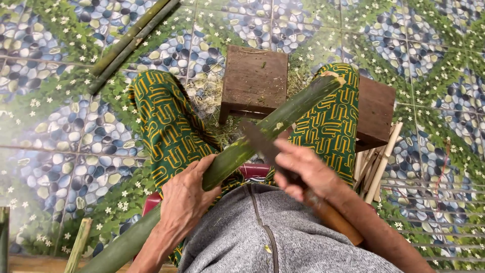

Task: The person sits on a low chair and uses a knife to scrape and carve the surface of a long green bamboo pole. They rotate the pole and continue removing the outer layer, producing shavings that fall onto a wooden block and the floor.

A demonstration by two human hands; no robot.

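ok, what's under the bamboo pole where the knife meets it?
Under the bamboo pole at the knife: patterned green trousers, a wooden block and shavings on the tiled floor. The pole hides whatever lies directly beneath it.

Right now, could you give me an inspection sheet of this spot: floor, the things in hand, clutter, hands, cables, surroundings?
Surface: tiled floor with a pebble-and-flower print.
Job's things: green bamboo pole lying across the lap; knife with its blade laid on the pole.
Clutter: shavings around a wooden block; a bundle of pale split strips at the right.
Hands: left hand grips the pole; right hand holds the knife, its wooden handle running back under the forearm.
Cables: nothing seen.
Surroundings: two more bamboo poles on the floor at upper left; a second wooden block behind the right knee.
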